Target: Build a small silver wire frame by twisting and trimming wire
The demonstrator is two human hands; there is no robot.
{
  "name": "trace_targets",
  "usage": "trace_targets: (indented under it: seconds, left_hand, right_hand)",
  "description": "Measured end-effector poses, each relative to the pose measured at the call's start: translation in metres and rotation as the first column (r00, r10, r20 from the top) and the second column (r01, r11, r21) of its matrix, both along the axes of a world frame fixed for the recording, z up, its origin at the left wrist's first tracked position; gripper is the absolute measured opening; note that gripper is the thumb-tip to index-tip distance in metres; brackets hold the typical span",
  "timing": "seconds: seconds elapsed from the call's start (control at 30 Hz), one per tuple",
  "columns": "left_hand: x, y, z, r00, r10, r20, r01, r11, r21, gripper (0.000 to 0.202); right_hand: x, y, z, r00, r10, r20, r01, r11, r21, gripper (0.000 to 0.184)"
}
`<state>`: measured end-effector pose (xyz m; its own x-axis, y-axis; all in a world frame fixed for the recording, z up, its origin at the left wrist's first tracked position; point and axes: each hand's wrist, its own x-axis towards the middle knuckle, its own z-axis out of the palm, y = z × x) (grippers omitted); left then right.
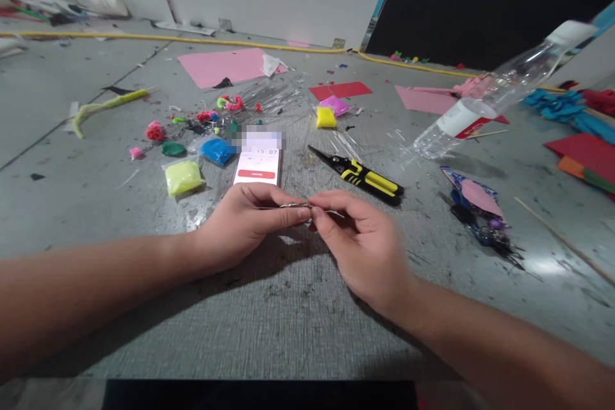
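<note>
Thumb against fingers, my left hand (254, 214) pinches a thin silvery wire (294, 205) that looks twisted. My right hand (358, 240) grips the same wire from the other side, its fingertips meeting those of the left. Both hands hover low over the grey table, in front of a phone (257, 163) with a lit screen. Beyond the right hand lie black and yellow pliers (360, 176). Past the left hand rests a packet of pale yellow clay (184, 178), near a blue packet (218, 151).
A clear plastic bottle (446, 128) leans at the right, near scissors (480, 224) and a thin stick (562, 240). Pink paper (225, 67), red paper (341, 90), and yellow clay (326, 118) lie farther back. A yellow cord (192, 40) runs along the table's far side.
</note>
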<state>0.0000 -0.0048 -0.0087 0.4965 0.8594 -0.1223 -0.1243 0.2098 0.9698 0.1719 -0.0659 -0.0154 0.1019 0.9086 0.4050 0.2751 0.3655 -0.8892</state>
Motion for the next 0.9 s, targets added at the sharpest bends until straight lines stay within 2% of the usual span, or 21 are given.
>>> trace_targets:
  seconds: [0.27, 0.5, 0.9]
  left_hand:
    - [0.0003, 0.0001, -0.0001, 1.000, -0.015, 0.011, 0.015, 1.000, -0.005, 0.007]
    - [-0.0016, 0.0003, -0.0004, 0.999, -0.025, 0.033, 0.026, 1.000, -0.012, 0.007]
    - [0.0004, 0.0032, -0.0017, 0.998, -0.060, 0.007, 0.060, 0.998, 0.001, 0.005]
  right_hand:
    - [-0.0011, -0.0007, -0.0011, 0.997, 0.030, -0.069, -0.030, 1.000, -0.007, 0.008]
    - [0.0005, 0.0013, -0.0019, 0.966, 0.138, -0.217, -0.144, 0.989, -0.015, 0.011]
    - [0.0039, 0.0062, -0.0023, 0.950, 0.164, -0.266, -0.184, 0.981, -0.055, 0.011]
